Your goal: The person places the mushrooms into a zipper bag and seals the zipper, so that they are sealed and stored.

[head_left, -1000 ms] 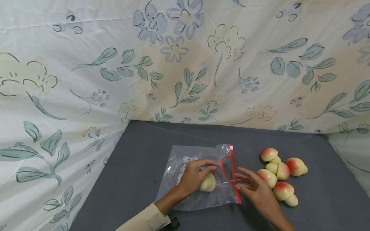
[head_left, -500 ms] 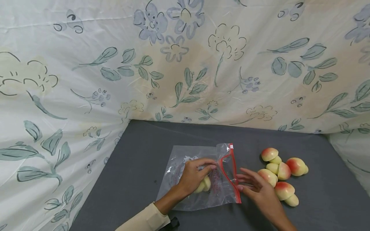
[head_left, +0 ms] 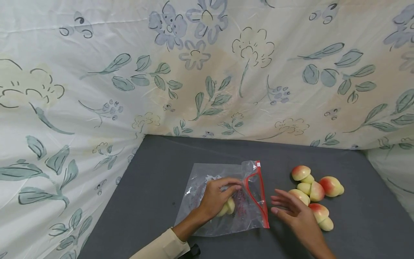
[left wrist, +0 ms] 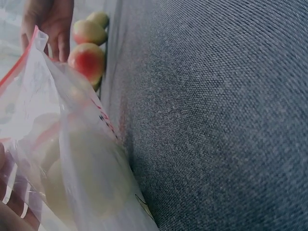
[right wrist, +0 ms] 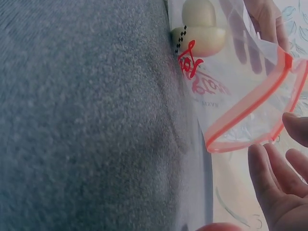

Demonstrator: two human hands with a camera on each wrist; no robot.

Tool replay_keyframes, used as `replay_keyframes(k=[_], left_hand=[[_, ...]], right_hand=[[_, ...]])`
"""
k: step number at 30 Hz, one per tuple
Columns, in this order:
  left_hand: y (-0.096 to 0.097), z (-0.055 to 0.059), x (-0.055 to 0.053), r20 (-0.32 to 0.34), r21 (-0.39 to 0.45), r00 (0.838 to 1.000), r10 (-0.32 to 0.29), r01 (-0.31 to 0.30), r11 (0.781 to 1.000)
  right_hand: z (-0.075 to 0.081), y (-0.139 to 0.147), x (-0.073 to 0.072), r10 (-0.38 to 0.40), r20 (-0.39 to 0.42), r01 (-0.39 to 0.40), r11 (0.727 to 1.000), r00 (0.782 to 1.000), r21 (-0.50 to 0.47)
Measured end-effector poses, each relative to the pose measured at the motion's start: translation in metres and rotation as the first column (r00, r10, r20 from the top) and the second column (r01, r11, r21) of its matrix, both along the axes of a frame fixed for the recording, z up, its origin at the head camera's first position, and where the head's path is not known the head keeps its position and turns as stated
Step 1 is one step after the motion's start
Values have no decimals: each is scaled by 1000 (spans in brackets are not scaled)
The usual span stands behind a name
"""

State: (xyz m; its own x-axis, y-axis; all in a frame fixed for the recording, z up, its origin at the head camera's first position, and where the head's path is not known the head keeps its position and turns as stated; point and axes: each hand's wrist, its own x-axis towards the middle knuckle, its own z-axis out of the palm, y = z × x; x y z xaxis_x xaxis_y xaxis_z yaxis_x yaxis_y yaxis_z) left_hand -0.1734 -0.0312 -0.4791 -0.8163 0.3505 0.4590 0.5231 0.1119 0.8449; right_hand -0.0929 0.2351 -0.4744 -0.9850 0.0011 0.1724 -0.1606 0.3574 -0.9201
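Observation:
A clear zip bag with a red-edged mouth lies on the dark table, its mouth facing right and gaping. My left hand pinches the bag's upper layer near that mouth. Inside, partly covered by this hand in the head view, is a pale mushroom-shaped piece; the right wrist view shows its cap and stem through the plastic. My right hand hovers just right of the mouth, fingers spread loosely and holding nothing. Behind and beside it sit several similar mushroom pieces with red-tinged caps.
Dark grey cloth covers the table. A floral curtain closes off the back and both sides. Close to my left sleeve, a small black object shows at the bottom edge.
The mushroom piece in the bag has shifted left and turned, coming out of the right hand's reach. My right hand has drawn back rightward from the bag's mouth. The left hand stays put.

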Motion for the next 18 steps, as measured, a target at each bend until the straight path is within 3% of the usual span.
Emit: replay_keyframes(k=[18], left_hand=[[1,-2,-1,-28,9,1000,1,-1,1000]], right_hand=[[0,20,6,-53,-44,51,997,998,-49]])
